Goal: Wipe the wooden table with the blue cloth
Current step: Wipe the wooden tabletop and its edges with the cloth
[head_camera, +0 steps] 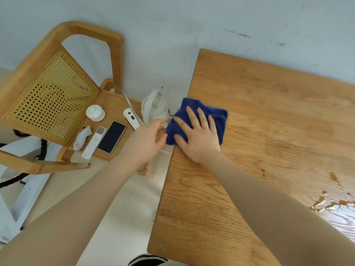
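The blue cloth [215, 117] lies crumpled at the left edge of the wooden table [269, 121], partly hanging over that edge. My right hand [196, 137] presses flat on the cloth with its fingers spread. My left hand [148, 139] hovers just off the table's left edge, cupped beside the cloth with its fingertips close to the overhanging part. Brown wet smears [326, 200] mark the table near its right front.
A wooden chair [57, 96] with a cane back stands left of the table. On its seat are a white kettle [154, 107], a phone [111, 137], a white remote [94, 143], a small white lidded cup [95, 112] and other small items. A pale wall [192, 22] runs behind.
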A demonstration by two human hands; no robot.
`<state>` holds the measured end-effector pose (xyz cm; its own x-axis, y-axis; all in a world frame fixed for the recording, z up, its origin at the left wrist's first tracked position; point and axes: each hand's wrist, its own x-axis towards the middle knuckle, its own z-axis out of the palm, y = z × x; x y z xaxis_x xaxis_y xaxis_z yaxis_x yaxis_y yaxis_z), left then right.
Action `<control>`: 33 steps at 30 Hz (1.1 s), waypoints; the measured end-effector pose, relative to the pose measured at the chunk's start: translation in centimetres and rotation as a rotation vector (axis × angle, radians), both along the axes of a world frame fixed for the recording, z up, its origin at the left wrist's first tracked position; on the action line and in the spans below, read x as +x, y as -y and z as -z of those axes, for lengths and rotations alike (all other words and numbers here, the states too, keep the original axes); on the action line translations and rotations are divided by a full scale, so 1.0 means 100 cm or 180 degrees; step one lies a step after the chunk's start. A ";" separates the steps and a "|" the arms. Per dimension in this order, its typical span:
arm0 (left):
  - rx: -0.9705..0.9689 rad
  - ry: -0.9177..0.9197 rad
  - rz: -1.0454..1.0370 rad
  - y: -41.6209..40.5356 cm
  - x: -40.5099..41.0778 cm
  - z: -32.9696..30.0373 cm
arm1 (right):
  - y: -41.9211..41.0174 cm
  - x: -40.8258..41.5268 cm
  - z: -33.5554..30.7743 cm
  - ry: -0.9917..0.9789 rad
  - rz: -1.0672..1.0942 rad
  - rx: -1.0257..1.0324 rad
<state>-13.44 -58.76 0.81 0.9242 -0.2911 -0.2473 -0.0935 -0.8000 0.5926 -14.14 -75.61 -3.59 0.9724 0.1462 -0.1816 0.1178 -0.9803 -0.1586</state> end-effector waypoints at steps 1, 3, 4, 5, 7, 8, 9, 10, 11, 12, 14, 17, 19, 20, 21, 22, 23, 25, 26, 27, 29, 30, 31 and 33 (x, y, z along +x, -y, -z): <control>-0.0013 0.0010 0.0032 0.003 0.001 0.000 | -0.005 -0.024 -0.001 -0.0020 -0.0082 0.0014; -0.0006 0.0010 0.0115 0.011 0.004 0.000 | -0.011 -0.059 0.000 -0.0084 -0.0275 0.0036; 0.0008 -0.0001 0.0168 0.015 0.005 0.001 | -0.008 -0.063 0.000 -0.0118 -0.0346 0.0047; 0.0037 0.0013 0.0228 0.018 0.005 0.003 | -0.003 -0.059 0.001 -0.0129 -0.0371 0.0071; 0.0239 0.0282 0.0393 0.022 0.004 0.008 | 0.012 -0.036 0.003 -0.0041 -0.0164 -0.0001; 0.0381 0.0486 0.0531 0.023 0.001 0.010 | 0.021 -0.021 0.003 -0.0023 0.0042 -0.0037; 0.0460 0.0578 0.0654 0.024 -0.002 0.011 | 0.030 -0.008 0.004 -0.0048 0.0272 -0.0046; 0.0488 0.0533 0.0755 0.025 -0.007 0.011 | 0.039 0.002 0.004 -0.0060 0.0455 -0.0052; 0.0506 0.0423 0.0825 0.025 -0.010 0.010 | 0.044 0.009 0.005 -0.0061 0.0545 -0.0072; 0.0565 0.0296 0.0873 0.026 -0.014 0.010 | 0.047 0.010 0.004 -0.0053 0.0560 -0.0082; 0.0797 0.0056 0.0980 0.028 -0.018 0.008 | 0.047 -0.002 0.003 -0.0045 0.0554 -0.0060; 0.1128 -0.0150 0.1183 0.037 -0.023 0.010 | 0.043 -0.050 0.003 0.0057 0.0303 -0.0115; 0.1286 -0.0121 0.1347 0.046 -0.020 0.012 | 0.041 -0.076 0.003 0.0035 0.0057 -0.0066; 0.1348 -0.0072 0.1399 0.050 -0.017 0.013 | 0.043 -0.078 0.003 -0.0004 -0.0043 -0.0053; 0.1417 -0.0022 0.1431 0.054 -0.014 0.013 | 0.047 -0.073 0.002 -0.0050 -0.0137 -0.0058; 0.1482 -0.0001 0.1459 0.057 -0.010 0.012 | 0.052 -0.063 0.002 -0.0065 -0.0160 -0.0086; 0.1522 -0.0013 0.1470 0.058 -0.007 0.012 | 0.058 -0.049 0.002 -0.0066 -0.0070 -0.0111; 0.1525 -0.0076 0.1435 0.058 -0.006 0.013 | 0.069 -0.019 0.003 -0.0058 0.0402 -0.0090; 0.1524 -0.0094 0.1438 0.057 -0.008 0.014 | 0.073 -0.007 0.005 -0.0056 0.0680 -0.0062; 0.1544 -0.0088 0.1453 0.057 -0.010 0.014 | 0.076 -0.001 0.006 -0.0058 0.0860 -0.0043; 0.1611 -0.0037 0.1476 0.057 -0.013 0.013 | 0.078 -0.007 0.006 -0.0039 0.0824 -0.0104; 0.1629 -0.0023 0.1468 0.058 -0.013 0.012 | 0.078 -0.019 0.006 -0.0004 0.0697 -0.0159; 0.1636 -0.0035 0.1452 0.059 -0.013 0.010 | 0.079 -0.036 0.006 0.0039 0.0555 -0.0218; 0.1628 -0.0090 0.1427 0.060 -0.012 0.008 | 0.079 -0.074 0.002 0.0044 0.0337 -0.0273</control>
<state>-14.68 -64.75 0.00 0.7326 -0.4845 -0.4781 -0.4714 -0.8678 0.1572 -21.54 -83.54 -3.82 0.9841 0.0272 -0.1754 0.0146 -0.9973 -0.0726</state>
